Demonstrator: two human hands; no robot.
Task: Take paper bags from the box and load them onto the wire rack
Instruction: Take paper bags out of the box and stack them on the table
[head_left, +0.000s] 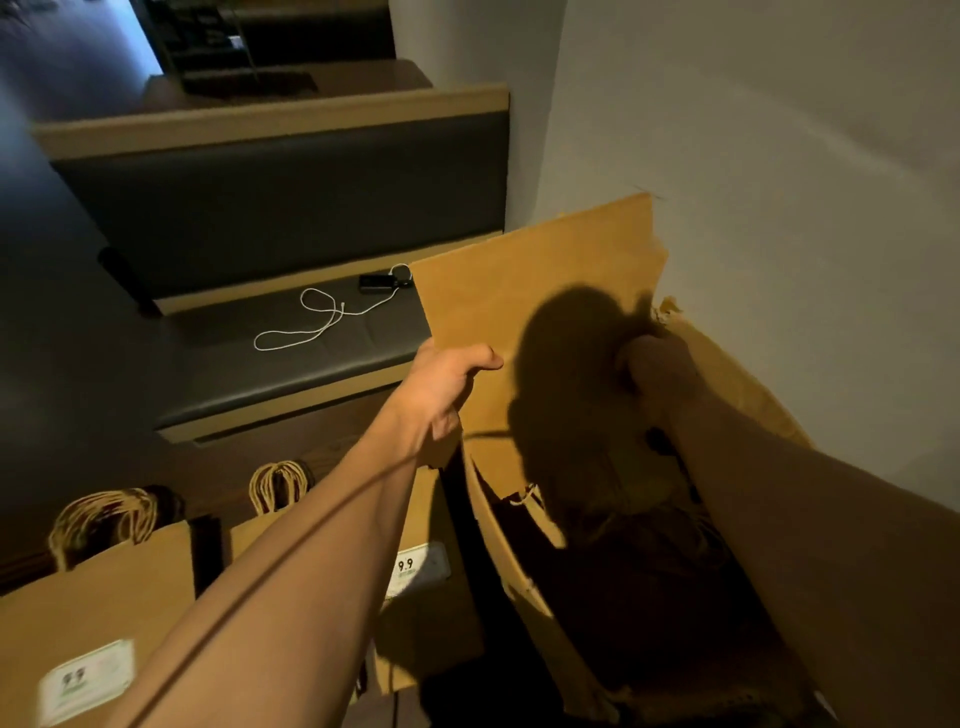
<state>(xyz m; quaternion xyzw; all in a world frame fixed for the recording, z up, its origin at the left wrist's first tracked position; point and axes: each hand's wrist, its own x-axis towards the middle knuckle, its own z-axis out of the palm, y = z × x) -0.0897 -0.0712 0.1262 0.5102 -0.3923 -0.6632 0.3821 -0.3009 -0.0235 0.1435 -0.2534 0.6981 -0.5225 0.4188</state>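
A large cardboard box (519, 577) stands open at the lower right, its inside dark with a bag handle just showing. A tall brown cardboard flap (540, 270) rises from the box against the wall. My left hand (449, 382) grips the flap's left edge, thumb across its front. My right hand (652, 369), in deep shadow, curls round the flap's torn right edge. Brown paper bags with twisted handles stand at the lower left: one labelled bag (98, 613), a second bag (275, 499) behind my left forearm, a third bag (421, 566) beside the box. No wire rack is in view.
A dark cushioned bench (249, 358) runs along the left, with a white cable (317, 317) and a small black device (376, 283) lying on it. A white wall (779, 182) closes the right side right behind the box. Dark floor lies between bench and bags.
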